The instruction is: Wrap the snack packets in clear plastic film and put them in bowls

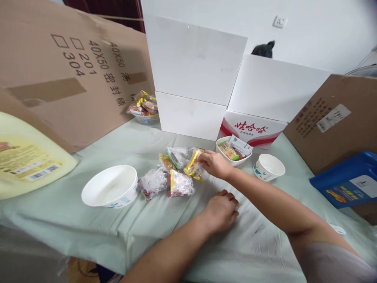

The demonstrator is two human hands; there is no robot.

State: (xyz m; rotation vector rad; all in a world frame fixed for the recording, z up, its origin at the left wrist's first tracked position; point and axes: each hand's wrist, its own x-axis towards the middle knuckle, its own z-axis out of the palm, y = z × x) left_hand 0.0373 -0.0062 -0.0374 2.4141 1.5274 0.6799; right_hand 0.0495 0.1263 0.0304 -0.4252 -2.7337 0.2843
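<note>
My right hand (216, 163) pinches a yellow-and-clear snack packet (193, 164) at its upper right side, at the right end of a loose group of packets. Near it lie a clear-wrapped packet with a green tint (177, 157), a clear-wrapped packet with a cream label (180, 182) and a crinkled clear packet with dark red contents (153, 181). On the cloth closer to me rests my left hand (222, 210), palm down, its fingers loosely bent and apart, with nothing visible in it. Left of the packets stands a wide white paper bowl (110, 186).
Behind my right hand is a white bowl (219, 148) with packets; beside it stands a paper cup (269, 167). Another bowl of packets (145, 112) sits at the back left. White boxes (191, 114), cardboard, a yellow jug (32, 157) and a blue jug (350, 179) surround the table.
</note>
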